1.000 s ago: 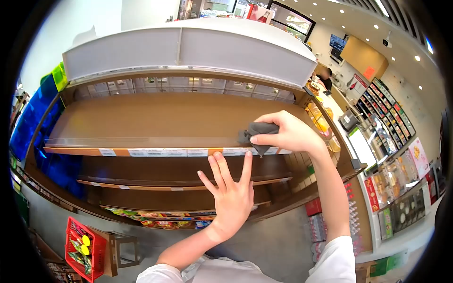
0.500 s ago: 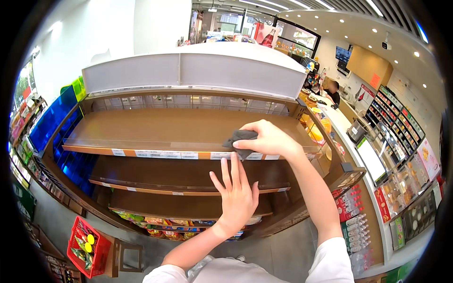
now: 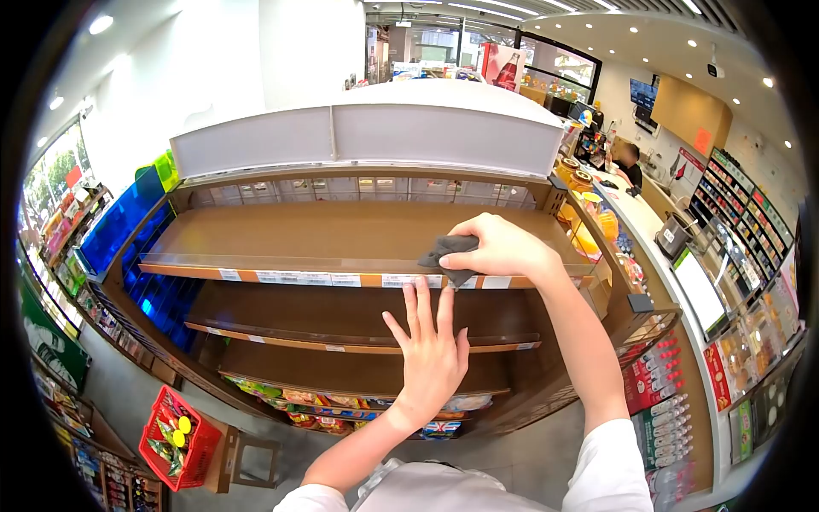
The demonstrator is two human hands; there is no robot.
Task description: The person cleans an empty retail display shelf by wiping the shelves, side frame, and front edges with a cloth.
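A dark grey cloth [image 3: 450,254] is pinched in my right hand [image 3: 495,247], against the front edge of the top brown shelf [image 3: 299,230]. Just left of and below it, my left hand [image 3: 429,354] has its fingers spread, with fingertips at the price label strip [image 3: 294,278] on that shelf's edge. Nothing is held in the left hand. Brown lower shelves [image 3: 333,316] lie behind and beneath the left hand.
Snack bags [image 3: 316,399] fill the lowest shelves. On the floor at left, a red basket [image 3: 181,439] sits beside a wooden stool [image 3: 254,461]. Bottles [image 3: 665,427] stand at right by the counter [image 3: 648,226], where a person [image 3: 629,166] is behind.
The view has tilted up and shifted. My right hand and the cloth have moved left along the shelf edge, closer to my left hand, whose fingers remain spread.
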